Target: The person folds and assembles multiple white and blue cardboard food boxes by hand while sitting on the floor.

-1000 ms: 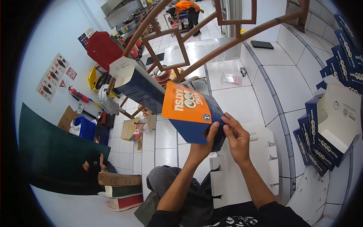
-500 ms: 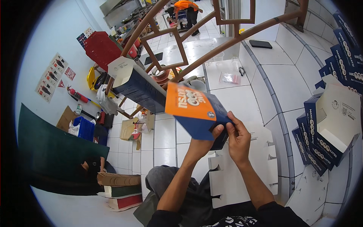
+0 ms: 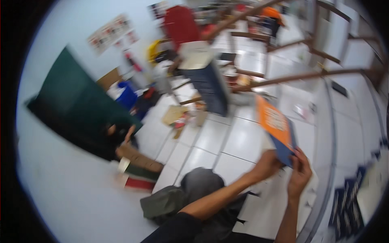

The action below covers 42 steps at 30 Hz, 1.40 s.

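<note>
A blue and orange cardboard box (image 3: 270,120) is tilted up in front of me, its orange printed panel turned partly edge-on. My left hand (image 3: 266,165) is closed on its lower left side, with the fingers partly hidden behind the cardboard. At the lower right corner my right hand (image 3: 300,172) pinches the edge between thumb and fingers. Below both hands a flat white carton sheet (image 3: 265,208) with slotted edges lies across my lap. The picture is smeared by motion, so the folds of the held box are not clear.
A tall dark blue box (image 3: 208,87) stands ahead beside a brown metal railing (image 3: 300,79). Nested blue boxes (image 3: 348,208) sit at the lower right. Left are a green board (image 3: 77,101), stacked cartons (image 3: 142,172) and a person's hand (image 3: 129,134). An orange-topped person (image 3: 272,16) is farther back.
My view has swung left, so the surroundings appear shifted right. The box is still in both hands, and its orange panel now shows narrower and more upright.
</note>
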Motion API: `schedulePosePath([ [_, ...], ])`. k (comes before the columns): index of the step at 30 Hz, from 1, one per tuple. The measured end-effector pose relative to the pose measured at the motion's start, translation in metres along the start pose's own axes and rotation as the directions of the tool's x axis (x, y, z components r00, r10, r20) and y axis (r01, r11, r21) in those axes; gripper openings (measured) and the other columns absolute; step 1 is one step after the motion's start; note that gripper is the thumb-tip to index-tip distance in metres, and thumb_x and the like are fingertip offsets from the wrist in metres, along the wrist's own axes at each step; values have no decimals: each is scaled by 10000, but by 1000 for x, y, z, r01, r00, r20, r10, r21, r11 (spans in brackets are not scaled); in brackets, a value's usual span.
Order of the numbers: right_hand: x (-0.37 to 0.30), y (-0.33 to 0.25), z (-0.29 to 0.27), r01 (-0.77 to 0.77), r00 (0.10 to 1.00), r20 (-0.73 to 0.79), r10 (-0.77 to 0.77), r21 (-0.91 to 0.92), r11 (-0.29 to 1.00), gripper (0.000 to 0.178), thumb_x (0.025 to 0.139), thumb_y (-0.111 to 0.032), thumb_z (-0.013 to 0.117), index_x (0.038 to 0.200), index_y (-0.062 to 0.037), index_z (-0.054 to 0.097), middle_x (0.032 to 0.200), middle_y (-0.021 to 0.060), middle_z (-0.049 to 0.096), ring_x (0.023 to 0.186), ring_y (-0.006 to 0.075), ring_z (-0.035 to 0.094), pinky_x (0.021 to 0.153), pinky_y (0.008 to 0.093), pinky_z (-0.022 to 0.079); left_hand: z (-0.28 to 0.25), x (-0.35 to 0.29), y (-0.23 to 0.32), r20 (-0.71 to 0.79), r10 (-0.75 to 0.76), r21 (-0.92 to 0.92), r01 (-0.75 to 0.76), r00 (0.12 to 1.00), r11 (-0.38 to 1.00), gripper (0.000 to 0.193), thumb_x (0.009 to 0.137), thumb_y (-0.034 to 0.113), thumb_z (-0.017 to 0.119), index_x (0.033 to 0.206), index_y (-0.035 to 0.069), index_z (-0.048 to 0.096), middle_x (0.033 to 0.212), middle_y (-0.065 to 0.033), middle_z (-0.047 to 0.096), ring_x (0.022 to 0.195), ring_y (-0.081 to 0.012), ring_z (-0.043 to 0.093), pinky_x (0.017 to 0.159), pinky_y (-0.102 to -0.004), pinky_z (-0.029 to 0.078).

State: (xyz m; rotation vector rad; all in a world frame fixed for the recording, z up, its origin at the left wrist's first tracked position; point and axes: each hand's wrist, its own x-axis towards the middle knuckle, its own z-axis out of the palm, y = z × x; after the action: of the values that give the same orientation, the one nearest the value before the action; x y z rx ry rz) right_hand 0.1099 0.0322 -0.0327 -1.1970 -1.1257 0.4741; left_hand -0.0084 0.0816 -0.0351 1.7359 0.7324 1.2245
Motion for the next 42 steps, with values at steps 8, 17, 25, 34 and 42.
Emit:
schedulePosePath([
  [8, 4, 6, -8, 24, 998, 57, -16, -146, 989, 218, 885, 14, 497, 1087, 72, 554, 1186, 163, 519, 1062, 225, 533, 871, 297, 479, -7, 5, 4, 45, 50, -45, -48, 998, 998, 150, 821, 116, 558, 893, -14, 581, 791, -189, 619, 738, -367, 596, 657, -386, 470],
  [17, -4, 32, -16, 2, 998, 66, 10, -180, 984, 272, 889, 14, 487, 1155, 46, 536, 1187, 147, 510, 1117, 233, 503, 931, 315, 423, 0, 7, 13, 38, -102, 24, 101, 994, 995, 160, 803, 144, 567, 805, -16, 555, 716, -180, 590, 668, -366, 568, 605, -392, 442],
  [25, -18, 46, -29, 26, 992, 130, 3, -220, 975, 320, 946, -105, 422, 1234, 20, 481, 1280, 118, 474, 1173, 212, 456, 1005, 316, 333, 6, 0, -5, -1, 37, 13, -37, 999, 999, 163, 781, 141, 572, 716, -8, 563, 645, -157, 587, 609, -335, 571, 579, -390, 442],
  [34, -34, 67, -26, -64, 994, 81, 70, -79, 995, 407, 965, -214, 394, 1309, 4, 392, 1341, 130, 407, 1198, 238, 434, 986, 335, 369, 9, -2, 5, 32, -106, 75, 103, 994, 992, 191, 802, 159, 589, 723, -14, 579, 656, -169, 597, 622, -337, 581, 585, -406, 445],
  [42, -48, 85, -37, -376, 925, 2, 381, 171, 911, 494, 971, -287, 365, 1352, 18, 290, 1324, 170, 383, 1180, 266, 438, 968, 340, 368, 18, -13, -9, 271, -168, 116, 141, 948, 983, 138, 816, 100, 520, 872, -23, 548, 674, -198, 595, 660, -385, 583, 600, -437, 450],
])
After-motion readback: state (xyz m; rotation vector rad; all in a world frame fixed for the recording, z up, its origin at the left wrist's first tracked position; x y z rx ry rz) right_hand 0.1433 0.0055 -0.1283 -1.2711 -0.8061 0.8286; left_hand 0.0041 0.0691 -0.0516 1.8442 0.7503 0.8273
